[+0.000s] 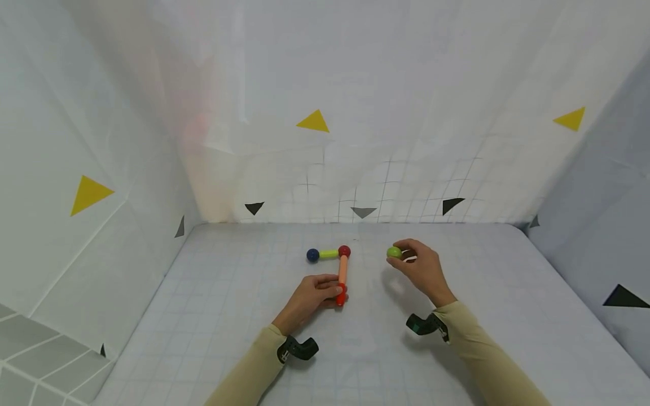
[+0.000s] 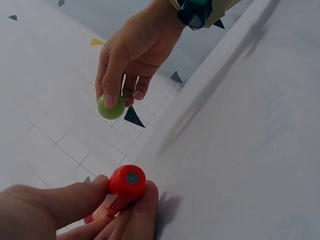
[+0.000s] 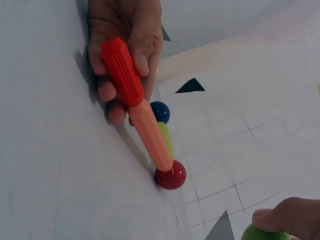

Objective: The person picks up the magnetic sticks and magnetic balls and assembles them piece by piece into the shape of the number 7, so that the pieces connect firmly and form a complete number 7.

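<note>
My left hand (image 1: pixel 313 294) grips a red ribbed rod (image 3: pixel 122 70) between thumb and fingers. End to end with it runs an orange rod (image 3: pixel 151 135), which meets a dark red ball (image 3: pixel 171 175). From that ball a yellow-green rod (image 1: pixel 328 254) leads left to a dark blue ball (image 1: pixel 312 255). In the left wrist view the red rod's free end shows a small grey disc. Off to the right, my right hand (image 1: pixel 420 270) pinches a light green ball (image 2: pixel 111 106) above the table, apart from the joined pieces.
The white table (image 1: pixel 203 349) bears a faint grid. White sheet walls with yellow triangles (image 1: pixel 315 120) and dark triangles (image 1: pixel 452 205) stand behind and at both sides. A small dark camera (image 1: pixel 299 348) is strapped to each wrist.
</note>
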`<state>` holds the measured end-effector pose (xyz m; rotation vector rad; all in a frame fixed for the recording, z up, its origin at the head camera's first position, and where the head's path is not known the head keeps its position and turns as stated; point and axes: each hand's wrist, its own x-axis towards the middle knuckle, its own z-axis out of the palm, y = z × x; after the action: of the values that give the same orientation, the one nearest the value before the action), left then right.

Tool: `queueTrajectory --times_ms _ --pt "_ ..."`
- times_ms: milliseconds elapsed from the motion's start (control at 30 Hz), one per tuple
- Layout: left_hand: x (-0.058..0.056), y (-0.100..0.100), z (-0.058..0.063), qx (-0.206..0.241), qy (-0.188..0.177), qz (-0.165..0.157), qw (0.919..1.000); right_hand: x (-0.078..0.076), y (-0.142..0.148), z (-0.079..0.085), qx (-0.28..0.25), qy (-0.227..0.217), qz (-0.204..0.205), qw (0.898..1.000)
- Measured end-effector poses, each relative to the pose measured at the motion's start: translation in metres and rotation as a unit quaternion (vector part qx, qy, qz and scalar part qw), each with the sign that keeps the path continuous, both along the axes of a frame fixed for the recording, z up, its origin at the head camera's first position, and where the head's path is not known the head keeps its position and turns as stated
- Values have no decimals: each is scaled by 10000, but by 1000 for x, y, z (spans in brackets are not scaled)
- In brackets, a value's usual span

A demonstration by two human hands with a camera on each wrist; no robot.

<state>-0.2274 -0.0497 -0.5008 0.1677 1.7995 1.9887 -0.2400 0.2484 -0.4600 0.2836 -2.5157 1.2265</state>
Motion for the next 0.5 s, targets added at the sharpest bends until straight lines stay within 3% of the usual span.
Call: queueTrajectory --times_ms 500 --pt "-1 2 -1 -279 102 156 9994 16 -24 3 -50 -119 244 9996"
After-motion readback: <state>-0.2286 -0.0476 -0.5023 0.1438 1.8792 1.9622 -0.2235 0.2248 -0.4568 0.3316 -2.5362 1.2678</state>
